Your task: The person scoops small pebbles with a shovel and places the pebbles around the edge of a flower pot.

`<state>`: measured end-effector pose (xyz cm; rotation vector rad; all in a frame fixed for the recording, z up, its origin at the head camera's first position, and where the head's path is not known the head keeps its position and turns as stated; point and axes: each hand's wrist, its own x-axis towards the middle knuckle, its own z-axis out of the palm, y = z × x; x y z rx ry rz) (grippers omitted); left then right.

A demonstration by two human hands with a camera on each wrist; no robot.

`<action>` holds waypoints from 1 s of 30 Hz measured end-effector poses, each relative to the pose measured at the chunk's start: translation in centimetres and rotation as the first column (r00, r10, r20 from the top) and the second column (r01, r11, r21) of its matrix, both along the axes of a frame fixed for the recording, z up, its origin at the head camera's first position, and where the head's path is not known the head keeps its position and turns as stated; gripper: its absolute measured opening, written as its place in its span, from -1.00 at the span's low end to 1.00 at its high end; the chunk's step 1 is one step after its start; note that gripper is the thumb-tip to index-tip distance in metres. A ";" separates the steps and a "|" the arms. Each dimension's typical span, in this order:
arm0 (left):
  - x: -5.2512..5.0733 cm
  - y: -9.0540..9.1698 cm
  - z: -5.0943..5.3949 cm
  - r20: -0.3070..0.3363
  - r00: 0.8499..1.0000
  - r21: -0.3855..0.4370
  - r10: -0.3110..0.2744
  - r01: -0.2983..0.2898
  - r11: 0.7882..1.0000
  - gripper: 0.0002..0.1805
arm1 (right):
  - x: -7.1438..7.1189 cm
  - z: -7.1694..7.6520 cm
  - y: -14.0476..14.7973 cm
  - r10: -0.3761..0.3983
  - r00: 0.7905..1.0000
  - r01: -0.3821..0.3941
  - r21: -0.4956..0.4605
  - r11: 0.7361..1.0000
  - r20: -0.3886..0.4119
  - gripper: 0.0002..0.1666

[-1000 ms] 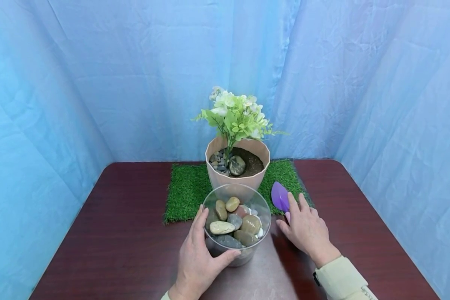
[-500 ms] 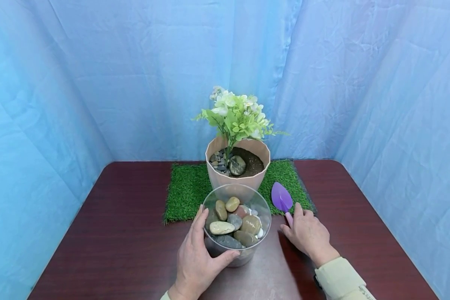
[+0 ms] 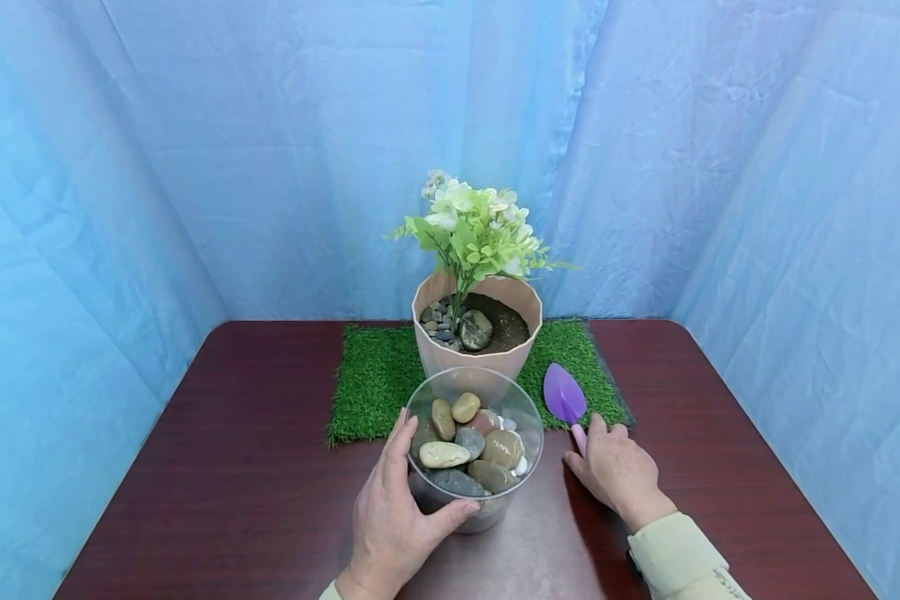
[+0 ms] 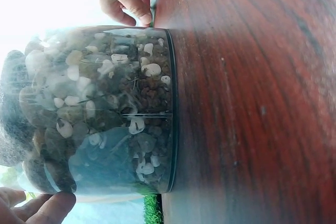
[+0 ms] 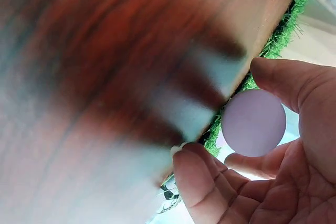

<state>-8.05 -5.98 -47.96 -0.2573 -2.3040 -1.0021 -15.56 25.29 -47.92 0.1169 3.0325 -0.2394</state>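
Left hand [image 3: 393, 508] spread wide, thumb and fingers round clear tub [image 3: 487, 515]: smooth stones [image 3: 471, 443] over white pebbles [image 3: 521, 466], upright on wood-grain tabletop [image 3: 270, 500]. Right hand [image 3: 617, 471] loosely curled round purple trowel [image 3: 565, 393]'s handle, blade over fuzzy turf [image 3: 375, 383]. Behind, on turf, faceted pot [image 3: 472, 364]: soil [image 3: 506, 325], grey pebbles [image 3: 442, 335], rounded rock [image 3: 476, 331], flowering plant [image 3: 480, 237].

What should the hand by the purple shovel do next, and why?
Probably the right hand should close snugly around the handle of the purple shovel. Its thumb and fingers sit around the handle, but the right wrist view shows a gap beside the thumb. The left hand is holding the clear container, so it seems busy.
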 end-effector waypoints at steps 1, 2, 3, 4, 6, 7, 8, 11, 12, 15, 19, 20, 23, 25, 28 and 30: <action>0.0 0.0 0.0 -0.002 1.000 0.000 0.000 0.000 1.000 0.25 | 0.0 -0.1 0.0 -0.001 1.000 0.001 -0.001 1.000 0.000 -0.12; 0.0 0.0 0.0 -0.004 1.000 -0.002 0.000 0.000 1.000 0.25 | 0.0 -0.1 0.0 -0.003 1.000 0.003 -0.005 1.000 0.001 -0.16; 0.0 0.0 -0.1 -0.001 1.000 -0.002 0.001 -0.001 1.000 0.25 | 0.0 -0.1 0.0 -0.005 1.000 0.005 -0.008 1.000 0.001 -0.19; 0.0 0.0 -0.1 0.004 1.000 -0.002 0.000 0.000 1.000 0.26 | 0.1 -0.2 0.0 -0.008 1.000 0.008 -0.012 1.000 0.004 -0.23; 0.1 0.0 0.0 0.014 1.000 -0.002 -0.001 0.001 1.000 0.27 | 0.1 -0.2 0.0 -0.012 1.000 0.012 -0.021 1.000 0.005 -0.28; 0.1 0.0 0.0 0.017 1.000 -0.001 -0.003 0.003 1.000 0.27 | 0.1 -0.3 0.0 -0.013 1.000 0.013 -0.025 1.000 0.006 -0.31; 0.2 0.0 0.0 0.021 1.000 0.000 -0.004 0.004 1.000 0.28 | 0.1 -0.3 0.0 -0.013 1.000 0.013 -0.029 0.999 0.007 -0.33; 0.2 0.1 0.0 0.023 1.000 0.002 -0.005 0.005 1.000 0.29 | 0.1 -0.4 0.0 -0.005 1.000 0.005 -0.037 0.999 0.006 -0.39; 0.2 0.1 0.0 0.023 1.000 0.003 -0.005 0.005 1.000 0.29 | 0.0 -0.4 0.0 -0.001 1.000 0.002 -0.039 0.999 0.004 -0.41; 0.2 0.1 -0.1 0.021 1.000 0.004 -0.004 0.004 1.000 0.29 | 0.0 -0.5 0.0 0.004 1.000 -0.004 -0.045 0.999 0.003 -0.47; 0.2 0.1 0.0 0.031 0.999 0.008 -0.007 0.006 1.000 0.28 | -0.2 -0.6 -0.1 0.002 1.000 -0.001 -0.048 0.999 0.018 -0.50; 0.2 0.1 0.0 0.036 0.999 0.008 -0.006 0.006 1.000 0.29 | -0.2 -0.5 -0.1 0.001 1.000 0.000 -0.049 0.999 0.024 -0.51; 0.2 0.1 0.1 0.053 0.999 0.010 -0.007 0.007 1.000 0.28 | -0.3 -0.4 -0.2 0.000 0.999 0.002 -0.048 0.999 0.033 -0.51; 0.2 0.1 0.2 0.058 0.998 0.012 -0.008 0.007 1.000 0.28 | -0.3 -0.3 -0.2 0.000 1.000 0.001 -0.046 0.999 0.029 -0.53; 0.2 0.1 0.1 0.054 0.999 0.012 -0.005 0.004 1.000 0.28 | -0.3 -0.2 -0.1 -0.003 1.000 0.004 -0.039 0.999 0.010 -0.57; 0.1 0.1 0.1 0.036 0.999 0.007 0.000 -0.001 1.000 0.27 | -0.2 -0.1 -0.1 -0.008 1.000 0.008 -0.032 0.999 -0.001 -0.60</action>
